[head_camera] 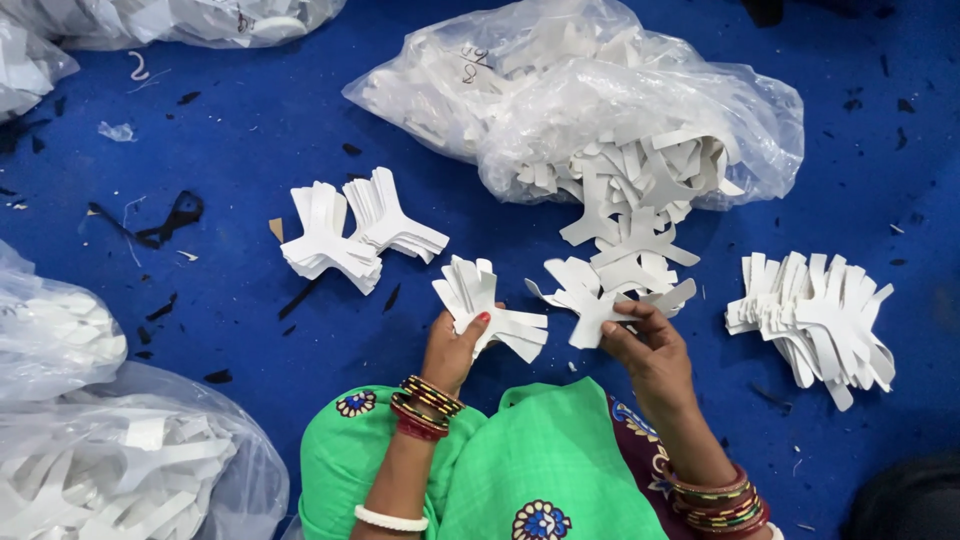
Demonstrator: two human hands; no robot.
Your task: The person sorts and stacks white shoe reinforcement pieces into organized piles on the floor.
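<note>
While my left hand clamps a fanned stack of white cut-outs, right-hand fingers pinch one cut-out below the open bag, probably to add it.

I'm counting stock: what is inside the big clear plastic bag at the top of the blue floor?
The clear plastic bag holds white forked cut-outs, which spill from its open mouth onto the blue floor. Pieces deeper in are blurred behind the crinkled plastic.

White Y-shaped cutout stack held upright, single cutout held flat
</note>
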